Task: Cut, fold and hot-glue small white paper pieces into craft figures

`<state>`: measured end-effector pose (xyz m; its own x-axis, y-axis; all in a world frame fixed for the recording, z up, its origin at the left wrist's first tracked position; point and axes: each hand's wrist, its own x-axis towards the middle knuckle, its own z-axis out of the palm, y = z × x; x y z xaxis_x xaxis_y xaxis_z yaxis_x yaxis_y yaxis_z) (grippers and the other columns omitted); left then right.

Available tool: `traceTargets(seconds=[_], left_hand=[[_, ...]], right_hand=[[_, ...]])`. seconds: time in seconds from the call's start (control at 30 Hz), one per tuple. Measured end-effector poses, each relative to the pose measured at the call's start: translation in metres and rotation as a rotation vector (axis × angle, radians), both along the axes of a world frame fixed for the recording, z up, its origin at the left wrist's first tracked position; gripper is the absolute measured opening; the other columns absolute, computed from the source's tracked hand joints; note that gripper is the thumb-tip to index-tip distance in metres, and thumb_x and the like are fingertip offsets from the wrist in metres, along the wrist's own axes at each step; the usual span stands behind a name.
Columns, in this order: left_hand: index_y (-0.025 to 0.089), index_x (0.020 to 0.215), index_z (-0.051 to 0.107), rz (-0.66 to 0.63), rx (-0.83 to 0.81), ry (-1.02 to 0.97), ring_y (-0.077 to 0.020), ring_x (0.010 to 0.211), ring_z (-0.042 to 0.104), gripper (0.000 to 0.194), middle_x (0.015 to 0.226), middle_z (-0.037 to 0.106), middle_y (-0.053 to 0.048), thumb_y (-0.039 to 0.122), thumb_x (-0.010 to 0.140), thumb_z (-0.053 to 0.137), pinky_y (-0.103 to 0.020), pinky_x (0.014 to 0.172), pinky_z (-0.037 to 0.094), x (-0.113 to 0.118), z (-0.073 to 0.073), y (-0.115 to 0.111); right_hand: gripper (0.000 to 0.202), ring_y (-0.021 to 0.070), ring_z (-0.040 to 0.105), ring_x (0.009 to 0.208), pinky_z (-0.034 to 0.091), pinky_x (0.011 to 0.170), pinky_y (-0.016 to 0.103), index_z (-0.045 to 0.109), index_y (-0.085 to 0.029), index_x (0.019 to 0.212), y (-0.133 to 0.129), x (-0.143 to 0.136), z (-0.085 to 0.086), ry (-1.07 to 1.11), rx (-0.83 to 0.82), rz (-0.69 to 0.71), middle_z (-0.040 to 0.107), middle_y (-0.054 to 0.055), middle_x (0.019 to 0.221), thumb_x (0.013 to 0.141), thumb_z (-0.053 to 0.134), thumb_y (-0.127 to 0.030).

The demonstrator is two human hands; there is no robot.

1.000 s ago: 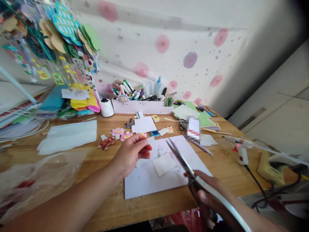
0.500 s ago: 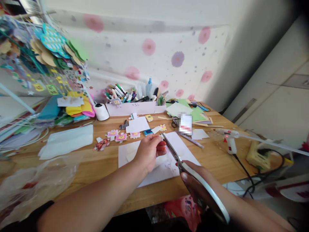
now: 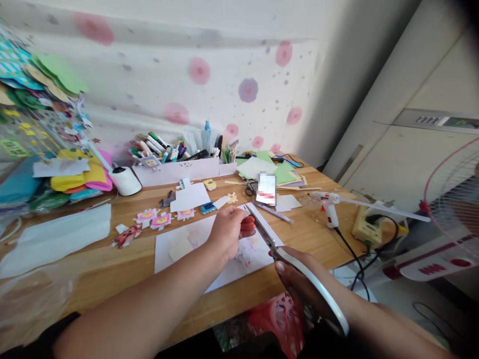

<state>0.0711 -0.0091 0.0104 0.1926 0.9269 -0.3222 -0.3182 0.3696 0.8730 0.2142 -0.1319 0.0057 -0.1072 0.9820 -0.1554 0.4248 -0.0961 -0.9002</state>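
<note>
My right hand point(image 3: 290, 271) is wrapped round the handles of a pair of scissors point(image 3: 265, 234) with a white grip. The blades point forward and left, and their tips reach the fingers of my left hand point(image 3: 230, 229). Thumb and forefinger are pinched together there; whatever they hold is too small or hidden to make out. Both hands are above a white sheet of paper point(image 3: 168, 264) marked with coloured smudges. Small paper cut-outs with pink frames point(image 3: 160, 220) lie to the left, near a red cut-out point(image 3: 127, 236).
Behind stands a white box point(image 3: 179, 172) full of pens. A phone-like lit screen point(image 3: 266, 187), black-handled scissors point(image 3: 249, 189) and a pen point(image 3: 275, 213) lie beyond the sheet. At right are a glue gun point(image 3: 331, 212) with its cord and a fan point(image 3: 460, 189).
My view has swung to the right, so the desk things appear further left and more of the fan shows. Both hands keep nearly the same pose, with the scissor tips still at my left fingers.
</note>
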Motion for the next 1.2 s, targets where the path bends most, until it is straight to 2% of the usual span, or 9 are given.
traceTargets(seconds=[0.3,0.5,0.73,0.87,1.1,1.2], left_hand=[[0.015,0.061,0.05,-0.01,-0.038,0.025,-0.0103,0.039,0.055,0.015,0.049,0.061,-0.001,0.007,0.073,0.052,-0.024,0.042,0.05,0.002,-0.006,0.007],[0.015,0.061,0.049,-0.021,-0.067,0.023,-0.0101,0.039,0.055,0.015,0.049,0.061,-0.001,0.008,0.074,0.053,-0.023,0.043,0.05,-0.003,-0.012,0.011],[0.015,0.063,0.05,-0.047,-0.084,0.035,-0.0096,0.037,0.053,0.012,0.05,0.061,-0.002,0.011,0.073,0.055,-0.023,0.041,0.048,-0.012,-0.013,0.013],[0.015,0.063,0.051,-0.063,-0.088,0.046,-0.0095,0.036,0.051,0.011,0.049,0.06,-0.001,0.011,0.072,0.055,-0.022,0.04,0.047,-0.015,-0.013,0.014],[0.016,0.066,0.053,-0.136,-0.055,0.065,-0.0086,0.033,0.048,0.008,0.046,0.056,0.002,0.013,0.073,0.056,-0.022,0.038,0.046,-0.015,-0.014,0.019],[0.017,0.067,0.052,-0.152,-0.015,0.093,-0.0076,0.032,0.046,0.008,0.046,0.055,0.003,0.015,0.074,0.056,-0.02,0.038,0.044,-0.02,-0.012,0.022]], right_hand=[[0.035,0.0143,0.057,0.058,0.044,0.055,0.024,0.057,-0.018,0.084,0.01,0.001,-0.011,-0.106,0.01,0.0,0.058,0.001,0.069,0.088,0.044,-0.051],[0.031,0.0157,0.059,0.063,0.044,0.055,0.024,0.054,-0.02,0.08,0.015,-0.004,-0.012,-0.198,0.019,0.024,0.06,0.001,0.071,0.088,0.044,-0.048],[0.029,0.0198,0.061,0.073,0.045,0.064,0.027,0.054,-0.02,0.079,0.019,-0.008,-0.015,-0.294,0.053,0.029,0.061,0.002,0.071,0.088,0.045,-0.046],[0.029,0.0217,0.062,0.082,0.045,0.072,0.03,0.056,-0.019,0.085,0.021,-0.007,-0.018,-0.326,0.051,0.055,0.065,0.006,0.08,0.088,0.044,-0.045],[0.034,0.0223,0.062,0.08,0.044,0.072,0.032,0.057,-0.018,0.09,0.022,-0.006,-0.021,-0.378,0.076,0.045,0.067,0.008,0.084,0.089,0.041,-0.049],[0.036,0.0232,0.064,0.081,0.045,0.072,0.032,0.058,-0.018,0.1,0.027,0.002,-0.016,-0.413,0.066,0.016,0.068,0.009,0.088,0.087,0.046,-0.048]])
